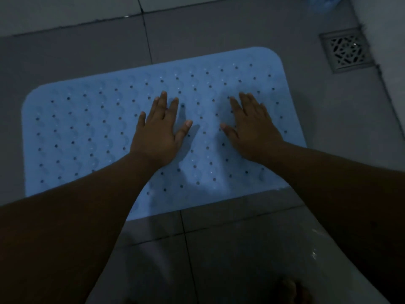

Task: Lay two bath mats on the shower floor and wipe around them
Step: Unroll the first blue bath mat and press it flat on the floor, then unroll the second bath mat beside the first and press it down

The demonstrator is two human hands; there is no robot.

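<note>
A light blue rubber bath mat [87, 128] with rows of small holes lies flat on the grey tiled shower floor [219, 238]. My left hand [160, 132] rests palm down on the mat's middle, fingers spread. My right hand [252, 130] lies flat on the mat a little to the right, fingers apart too. Neither hand holds anything. Only one mat is in view, and my forearms cover part of its near edge.
A square metal floor drain [347, 50] sits in the far right corner beside the wall [385, 40]. Something pale blue [324, 4] shows at the top right edge. A white glossy surface [285, 260] and my toes [291, 290] lie near the bottom.
</note>
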